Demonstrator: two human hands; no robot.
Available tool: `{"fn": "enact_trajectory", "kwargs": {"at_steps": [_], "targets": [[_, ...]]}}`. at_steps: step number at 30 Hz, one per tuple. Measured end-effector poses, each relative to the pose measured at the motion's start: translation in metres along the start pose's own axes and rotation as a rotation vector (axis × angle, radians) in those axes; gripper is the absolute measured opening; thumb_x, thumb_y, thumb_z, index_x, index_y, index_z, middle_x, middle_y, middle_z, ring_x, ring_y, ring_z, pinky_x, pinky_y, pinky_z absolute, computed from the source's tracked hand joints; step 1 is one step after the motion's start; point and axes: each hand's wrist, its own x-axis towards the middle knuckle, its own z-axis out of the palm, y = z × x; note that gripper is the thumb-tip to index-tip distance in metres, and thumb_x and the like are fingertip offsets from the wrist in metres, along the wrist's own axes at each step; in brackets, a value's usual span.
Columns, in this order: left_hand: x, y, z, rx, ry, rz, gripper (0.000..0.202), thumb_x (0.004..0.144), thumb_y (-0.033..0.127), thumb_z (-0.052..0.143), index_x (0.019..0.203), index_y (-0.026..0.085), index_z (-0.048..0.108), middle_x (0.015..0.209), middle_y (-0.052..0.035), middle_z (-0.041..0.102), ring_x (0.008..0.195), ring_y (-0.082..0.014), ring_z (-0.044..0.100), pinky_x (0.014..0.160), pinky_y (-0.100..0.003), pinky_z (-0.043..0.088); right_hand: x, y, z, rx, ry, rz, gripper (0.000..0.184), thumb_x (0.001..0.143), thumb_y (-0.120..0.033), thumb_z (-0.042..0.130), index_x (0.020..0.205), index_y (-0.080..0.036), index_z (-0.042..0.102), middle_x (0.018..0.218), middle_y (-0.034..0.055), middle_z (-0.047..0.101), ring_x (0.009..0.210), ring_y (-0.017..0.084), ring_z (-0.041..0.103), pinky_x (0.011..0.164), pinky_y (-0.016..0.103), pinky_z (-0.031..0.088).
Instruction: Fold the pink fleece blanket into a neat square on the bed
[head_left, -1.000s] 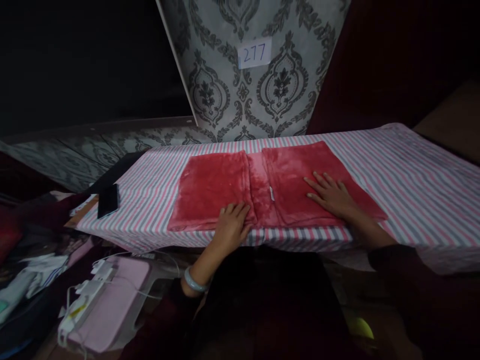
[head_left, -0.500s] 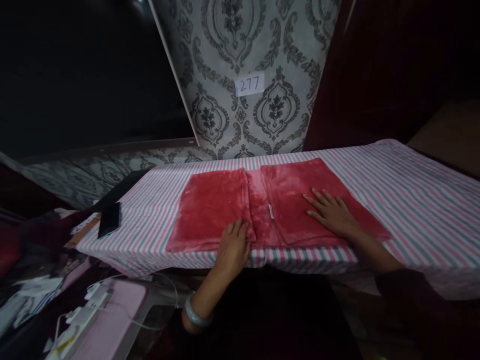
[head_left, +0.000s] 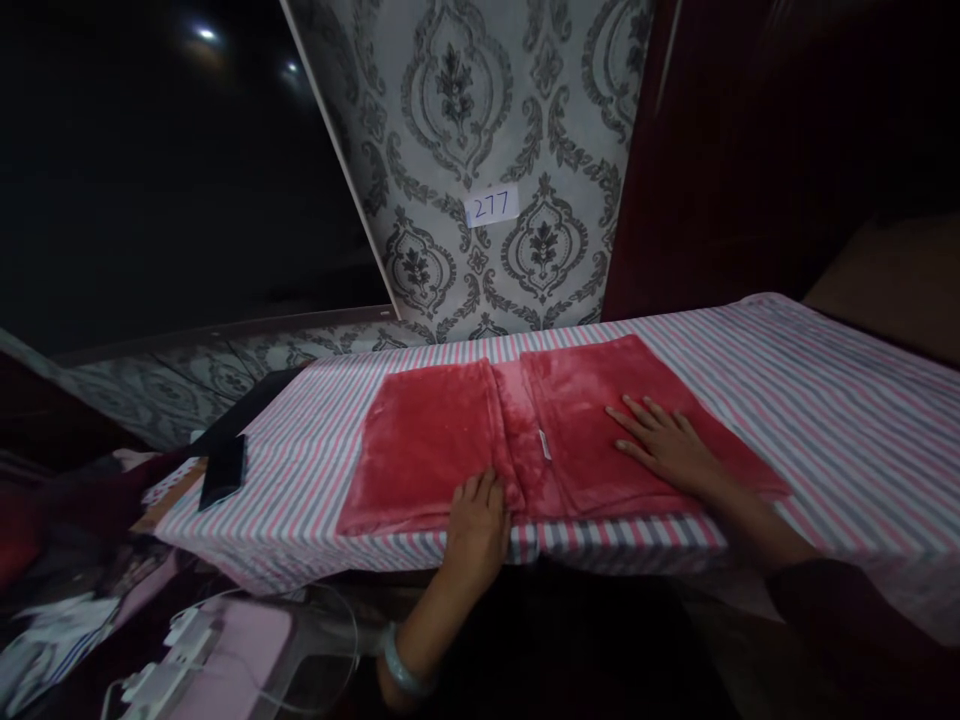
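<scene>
A red plush blanket [head_left: 427,440] lies on a striped cloth, its left and right sides folded inward with a lighter strip between them. At the right panel's inner edge a small white label [head_left: 545,445] shows. My left hand [head_left: 478,525], a pale bracelet at its wrist, rests on the front inner corner of the left panel, fingers laid on the fabric and slightly bent. Flat on the right panel lies my right hand [head_left: 671,445], fingers spread. Neither hand lifts the blanket.
The striped cloth [head_left: 810,420] covers the table and hangs over its front. A dark phone [head_left: 223,472] lies at the left end. Power strips [head_left: 169,665] with white cables sit on a pink-topped stool [head_left: 236,650] below left. A large dark screen [head_left: 172,180] stands behind.
The whole view has tilted up a little, so the table sits lower in the picture. Both hands stay at nearly the same places on the blanket, whose folds look unchanged.
</scene>
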Motion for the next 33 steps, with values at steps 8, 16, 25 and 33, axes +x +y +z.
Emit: {"fn": "enact_trajectory", "kwargs": {"at_steps": [8,16,25,33], "targets": [[-0.002,-0.002,-0.007,-0.073,0.003,0.008,0.045,0.092,0.013,0.054,0.137,0.016,0.059,0.136,-0.0154,0.068,0.126,-0.03,0.063,0.104,-0.052,0.051,0.007,-0.003,-0.015,0.029,-0.05,0.034,0.061,0.101,-0.058,0.036,0.157,-0.034,0.048,0.167,0.0069,0.036,0.153,0.037,0.03,0.117,0.067,0.033],[-0.006,-0.013,-0.021,-0.015,0.029,-0.011,0.053,0.091,0.015,0.057,0.144,0.016,0.055,0.152,-0.0199,0.056,0.144,-0.034,0.05,0.116,-0.062,0.04,0.08,-0.103,-0.052,0.209,-0.038,-0.289,0.065,0.104,-0.049,0.038,0.161,-0.018,0.043,0.166,0.0123,0.036,0.154,0.031,0.031,0.126,0.052,0.026],[-0.003,-0.013,-0.017,-0.015,-0.105,0.003,0.061,0.09,0.018,0.06,0.151,0.02,0.053,0.157,-0.0178,0.052,0.145,-0.0349,0.049,0.114,-0.062,0.044,0.177,-0.222,-0.047,0.197,-0.264,-0.273,0.07,0.107,-0.046,0.036,0.168,-0.016,0.021,0.173,0.0124,0.012,0.16,0.029,0.005,0.128,0.054,0.015],[-0.026,-0.009,0.031,0.053,0.034,0.002,0.053,0.09,0.03,0.068,0.141,0.042,0.063,0.149,-0.0077,0.062,0.138,-0.0375,0.054,0.109,-0.063,0.045,0.192,-0.212,0.001,0.178,-0.284,-0.237,0.072,0.105,-0.053,0.034,0.168,-0.018,0.024,0.172,0.0137,0.016,0.16,0.032,0.009,0.125,0.062,0.016]]}}
